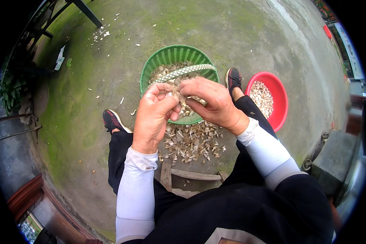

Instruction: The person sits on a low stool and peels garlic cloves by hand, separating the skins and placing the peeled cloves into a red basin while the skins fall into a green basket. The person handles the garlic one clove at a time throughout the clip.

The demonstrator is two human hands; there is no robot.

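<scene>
Over a green woven basket [208,57] my two hands meet at a garlic bulb [180,94] with dry roots and papery skin. My left hand [154,114] grips the bulb between thumb and fingers. Against its other side is my right hand [212,100], its index finger at the top and its thumb just below; whether it pinches the skin cannot be made out. Garlic bulbs [164,70] lie in the basket under its green-and-white handle [186,70]. To the right, a red plastic basin [280,103] holds separated garlic cloves [260,97].
Garlic skins and stalk bits [192,143] litter the concrete floor below the basket. A wooden stool's frame [195,175] shows between my legs. My shoes flank the basket. A dark metal leg [87,13] stands upper left, and a stone block [335,155] sits at right.
</scene>
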